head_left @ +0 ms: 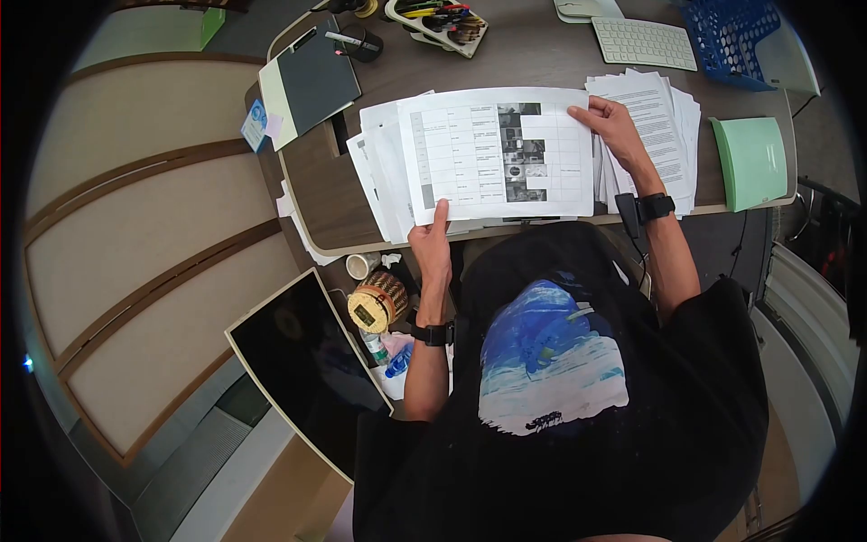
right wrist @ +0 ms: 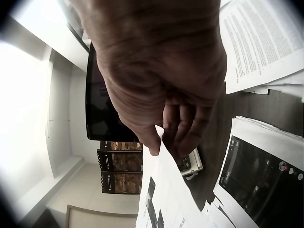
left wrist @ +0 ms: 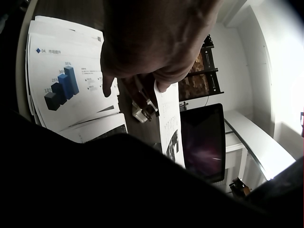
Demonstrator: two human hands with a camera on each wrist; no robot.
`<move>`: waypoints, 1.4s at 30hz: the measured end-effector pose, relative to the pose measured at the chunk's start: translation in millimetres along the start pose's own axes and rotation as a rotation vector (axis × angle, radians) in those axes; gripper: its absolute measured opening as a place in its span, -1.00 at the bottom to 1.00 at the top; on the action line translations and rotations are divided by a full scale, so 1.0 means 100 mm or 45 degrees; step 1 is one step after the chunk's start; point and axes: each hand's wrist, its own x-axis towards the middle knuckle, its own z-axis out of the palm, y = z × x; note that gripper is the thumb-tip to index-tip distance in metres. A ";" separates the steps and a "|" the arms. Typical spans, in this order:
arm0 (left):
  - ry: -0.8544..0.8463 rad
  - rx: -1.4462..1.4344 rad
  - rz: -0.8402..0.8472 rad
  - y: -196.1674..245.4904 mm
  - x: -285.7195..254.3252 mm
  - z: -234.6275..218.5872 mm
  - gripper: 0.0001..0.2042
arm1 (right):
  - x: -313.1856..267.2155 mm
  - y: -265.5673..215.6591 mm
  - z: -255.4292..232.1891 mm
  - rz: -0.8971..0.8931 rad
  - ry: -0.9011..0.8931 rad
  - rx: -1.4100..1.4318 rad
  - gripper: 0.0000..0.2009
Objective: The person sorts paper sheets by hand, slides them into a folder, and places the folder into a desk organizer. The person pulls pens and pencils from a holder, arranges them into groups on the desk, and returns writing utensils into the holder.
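A printed sheet [head_left: 569, 176] with a table and a column of small dark pictures is held up over the desk's front edge. My left hand [head_left: 433, 251] pinches its lower left edge, thumb on the printed face. At the upper right corner, my right hand [head_left: 614, 134] grips it between thumb and fingers. Both wrist views show the sheet [left wrist: 167, 111] tilted up off the desk. Behind it lie loose papers [head_left: 375, 163], mostly covered in the head view; the left wrist view shows a page with a blue bar chart [left wrist: 59, 78] there.
A stack of text pages [head_left: 646, 117] lies right of the sheet, beside a green folder [head_left: 751, 163]. Farther back are a keyboard [head_left: 645, 43], a blue basket [head_left: 722, 41], a pen tray [head_left: 442, 23], a pen cup [head_left: 361, 45] and a clipboard [head_left: 316, 77]. A monitor [head_left: 307, 370] stands at left.
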 end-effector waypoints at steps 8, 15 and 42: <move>0.007 0.013 -0.018 -0.01 0.00 -0.01 -0.61 | -0.01 0.00 0.02 -0.025 0.001 -0.001 -0.66; 0.006 0.019 -0.014 -0.02 0.00 -0.01 -0.63 | -0.01 0.03 0.10 -0.100 0.101 0.062 -0.70; -0.041 0.092 -0.036 -0.09 0.04 -0.08 -0.58 | 0.01 0.04 0.00 -0.015 -0.005 0.000 -0.68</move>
